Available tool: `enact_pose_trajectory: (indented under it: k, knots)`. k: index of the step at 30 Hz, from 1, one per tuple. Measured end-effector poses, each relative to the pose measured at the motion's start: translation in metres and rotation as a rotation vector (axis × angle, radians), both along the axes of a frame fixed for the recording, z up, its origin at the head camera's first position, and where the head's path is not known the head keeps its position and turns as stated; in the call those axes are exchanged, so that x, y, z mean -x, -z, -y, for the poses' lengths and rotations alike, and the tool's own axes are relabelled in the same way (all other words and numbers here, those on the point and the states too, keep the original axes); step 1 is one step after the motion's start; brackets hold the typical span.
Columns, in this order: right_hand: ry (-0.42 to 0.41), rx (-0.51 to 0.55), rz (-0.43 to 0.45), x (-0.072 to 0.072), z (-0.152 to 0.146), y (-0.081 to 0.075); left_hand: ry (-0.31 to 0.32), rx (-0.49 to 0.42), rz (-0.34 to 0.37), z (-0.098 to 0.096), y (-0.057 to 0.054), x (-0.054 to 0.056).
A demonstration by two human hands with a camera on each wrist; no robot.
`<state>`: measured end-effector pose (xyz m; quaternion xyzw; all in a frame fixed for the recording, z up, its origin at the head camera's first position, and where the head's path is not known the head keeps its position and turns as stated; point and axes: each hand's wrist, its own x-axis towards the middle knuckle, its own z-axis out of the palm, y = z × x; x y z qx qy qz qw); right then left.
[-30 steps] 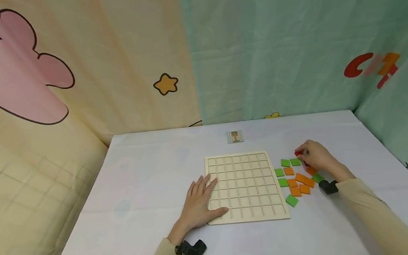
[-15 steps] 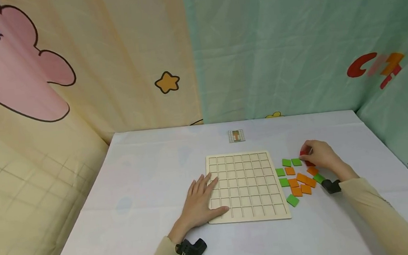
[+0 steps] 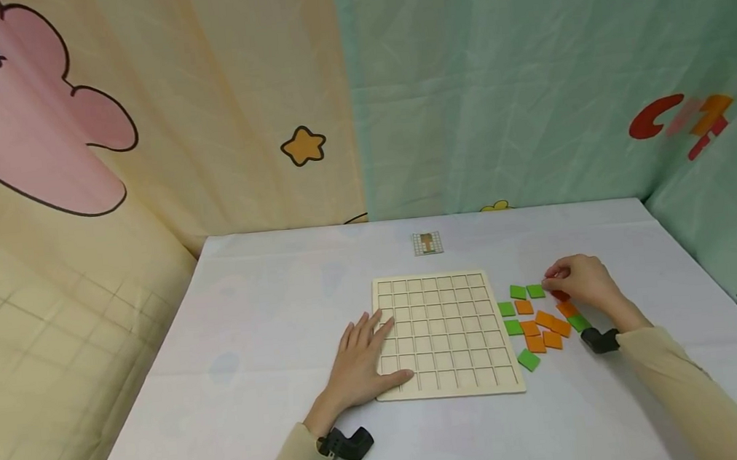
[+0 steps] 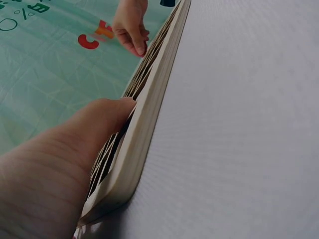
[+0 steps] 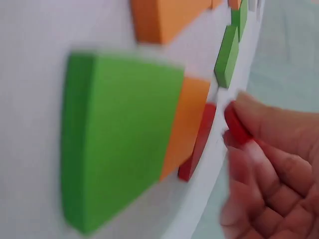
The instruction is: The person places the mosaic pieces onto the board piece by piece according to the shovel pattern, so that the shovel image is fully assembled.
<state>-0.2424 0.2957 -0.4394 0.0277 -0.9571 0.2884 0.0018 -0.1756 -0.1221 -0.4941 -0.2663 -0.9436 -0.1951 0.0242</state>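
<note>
A yellow-and-green patterned curtain (image 3: pixel 231 88) backs the white worktop (image 3: pixel 252 328). The left hand (image 3: pixel 358 373), fingers straight and thumb spread wide, rests on the edge of a pale gridded board (image 3: pixel 451 343) between 8 and 9 o'clock. The right hand (image 3: pixel 584 283), near 2 o'clock from the board, pinches a red tile (image 5: pixel 237 123) between thumb and fingers. A second red tile (image 5: pixel 198 144), partly hidden by that hand in the head view, lies just beside an orange tile (image 5: pixel 187 122). Green tiles (image 3: pixel 528 360) and other orange tiles (image 3: pixel 552 340) lie around 3 o'clock; a printed card (image 3: pixel 427 243) lies at 12.
</note>
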Motion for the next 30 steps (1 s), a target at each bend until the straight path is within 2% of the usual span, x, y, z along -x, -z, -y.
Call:
enact_pose_trajectory:
  k: [6, 9, 14, 21, 25, 30]
  knots:
    - [0.035, 0.109, -0.101, -0.003, 0.014, -0.005, 0.004, -0.002, -0.002, 0.0, 0.0, 0.0]
    - [0.025, 0.173, -0.116, -0.001, 0.025, -0.01, 0.004, -0.002, -0.008, 0.0, -0.001, 0.0]
    - [-0.023, 0.305, -0.05, 0.005, 0.044, -0.013, 0.009, -0.002, -0.018, 0.0, 0.0, 0.001]
    - [-0.143, 0.471, 0.023, 0.012, 0.078, -0.009, 0.014, -0.011, -0.032, 0.001, 0.001, 0.001]
    - [-0.205, 0.513, 0.056, 0.018, 0.097, -0.005, 0.022, -0.016, -0.045, 0.001, 0.001, 0.001]
    - [-0.254, 0.463, 0.06, 0.025, 0.118, -0.002, 0.028, -0.019, -0.052, 0.001, 0.001, 0.001]
